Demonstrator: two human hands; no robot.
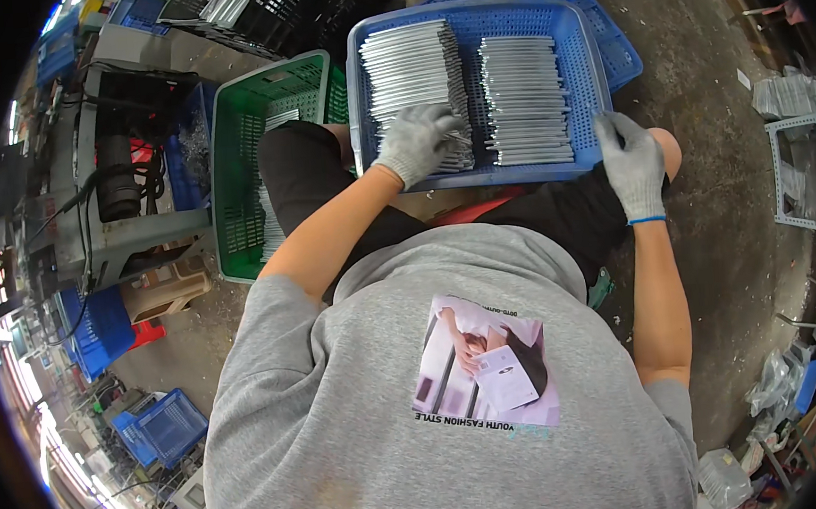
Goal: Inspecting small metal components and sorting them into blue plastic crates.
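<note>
Grey printed T-shirt (pixel 437 394) nearest. Beyond, right gloved hand (pixel 630 159) clamped on near right rim of blue slotted crate (pixel 595 90). Left gloved hand (pixel 416 140) fingers spread flat atop left stack of flat grey metal strips (pixel 411 65) inside crate; second stack (pixel 525 95) to right. Green crate (pixel 256 114) far left.

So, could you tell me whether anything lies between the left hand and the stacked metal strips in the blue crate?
Nothing visible does: the gloved left hand already rests on the left stack of metal strips inside the blue crate.
</note>
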